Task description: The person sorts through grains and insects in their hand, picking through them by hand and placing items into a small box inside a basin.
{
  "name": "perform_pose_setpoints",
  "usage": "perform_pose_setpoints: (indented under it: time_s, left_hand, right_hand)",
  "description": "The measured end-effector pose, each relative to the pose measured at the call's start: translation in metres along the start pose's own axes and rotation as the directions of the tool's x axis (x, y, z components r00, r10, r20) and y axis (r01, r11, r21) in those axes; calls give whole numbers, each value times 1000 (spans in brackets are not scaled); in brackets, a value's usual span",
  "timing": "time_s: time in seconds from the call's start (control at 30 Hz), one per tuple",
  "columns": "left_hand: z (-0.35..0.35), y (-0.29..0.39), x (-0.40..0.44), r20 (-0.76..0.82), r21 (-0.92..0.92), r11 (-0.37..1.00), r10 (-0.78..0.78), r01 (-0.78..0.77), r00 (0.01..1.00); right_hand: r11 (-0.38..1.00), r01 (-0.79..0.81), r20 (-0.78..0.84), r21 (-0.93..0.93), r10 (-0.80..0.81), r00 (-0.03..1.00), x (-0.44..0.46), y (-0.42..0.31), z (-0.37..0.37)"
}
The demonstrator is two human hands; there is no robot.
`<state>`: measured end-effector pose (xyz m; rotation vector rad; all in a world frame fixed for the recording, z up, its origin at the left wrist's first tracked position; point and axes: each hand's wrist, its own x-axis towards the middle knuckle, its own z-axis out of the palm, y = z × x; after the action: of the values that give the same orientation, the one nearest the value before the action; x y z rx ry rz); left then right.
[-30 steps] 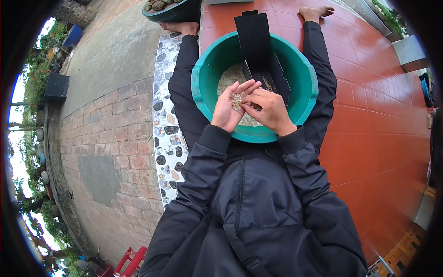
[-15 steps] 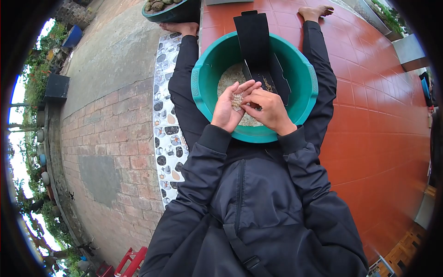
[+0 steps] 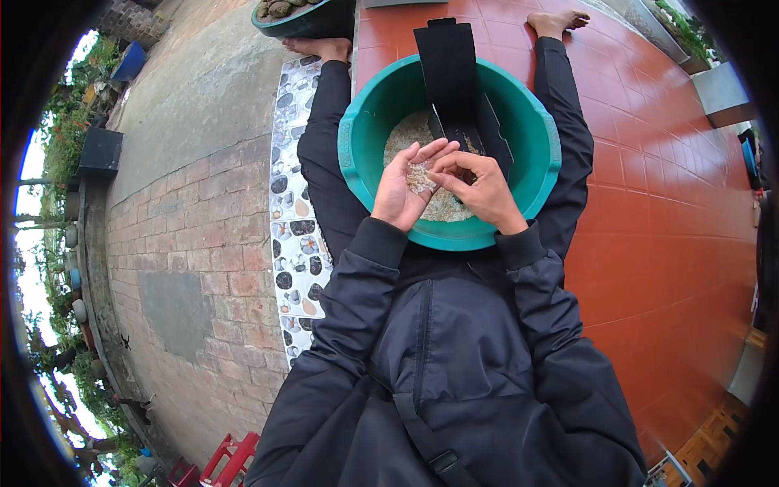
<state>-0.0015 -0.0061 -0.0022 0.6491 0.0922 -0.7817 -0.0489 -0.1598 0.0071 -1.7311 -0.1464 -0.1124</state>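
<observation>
My left hand (image 3: 396, 196) is palm up and cupped over the green tub (image 3: 363, 130), with a small heap of pale rice grains (image 3: 419, 176) lying in it. My right hand (image 3: 485, 193) hovers just beside that palm, thumb and forefinger pinched together at the grains. Whatever sits between those fingertips is too small to make out. More rice (image 3: 448, 209) covers the bottom of the tub. A black open box (image 3: 448, 69) stands inside against the far side, its flap upright above the rim; a few yellowish grains show in it, partly hidden by my right hand.
The tub sits between my outstretched legs on a red tiled floor (image 3: 649, 268). To the left run a pebble-patterned tile strip (image 3: 294, 268) and brick paving (image 3: 195, 243). A planter (image 3: 304, 23) stands by my left foot, and a red plastic chair (image 3: 230, 461) is at lower left.
My right hand has drawn slightly right, away from the left palm, uncovering more of the rice there. The left hand, tub and box stay nearly in place.
</observation>
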Motion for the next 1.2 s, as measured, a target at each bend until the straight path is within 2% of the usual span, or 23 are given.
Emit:
perform_pose_setpoints:
  time_s: [0.03,0.1,0.23,0.3,0.43,0.53,0.63,0.7,0.8,0.83,0.9,1.17,1.2]
  left_hand:
    - [0,0,0,-2,8,1000,2,-2,1000]
    - [1,0,-1,-10,9,1000,2,-2,1000]
    - [0,0,-1,-34,20,1000,11,-10,999]
    - [0,-1,-1,-33,6,1000,16,-16,999]
    - [0,-1,0,-28,-58,998,18,-19,999]
    - [-1,-2,2,2,-129,991,18,-17,1000]
    - [1,-1,1,-26,-137,990,29,-32,999]
    - [0,-1,2,-28,-143,989,33,-37,999]
    - [-2,-1,3,-30,-145,989,36,-40,999]
    - [-1,-1,3,-27,-141,989,34,-37,999]
    - [-2,-1,3,-25,-164,986,34,-37,999]
    - [-5,-1,3,2,-231,972,40,-39,999]
    - [-4,-1,3,-4,-227,973,38,-38,999]
  right_hand:
    - [1000,0,1,0,0,1000,0,0,-1]
    - [987,-109,19,117,108,994,-2,1,-3]
    - [987,-116,27,114,114,993,-2,-2,-4]
    - [972,-97,11,212,97,995,-1,-3,-3]
    - [953,-94,0,289,99,995,1,-1,-7]
    - [981,-111,-202,157,142,969,2,14,-12]
    - [982,-150,-272,118,177,946,3,23,-16]
    - [982,-140,-313,131,174,934,4,24,-17]
    - [982,-157,-492,106,189,850,5,30,-19]
    - [982,-158,-491,106,190,850,5,28,-20]
    - [978,-132,-587,162,203,783,5,24,-22]
    - [984,31,-625,175,86,776,4,16,-22]
    - [994,46,-635,103,30,772,4,17,-20]
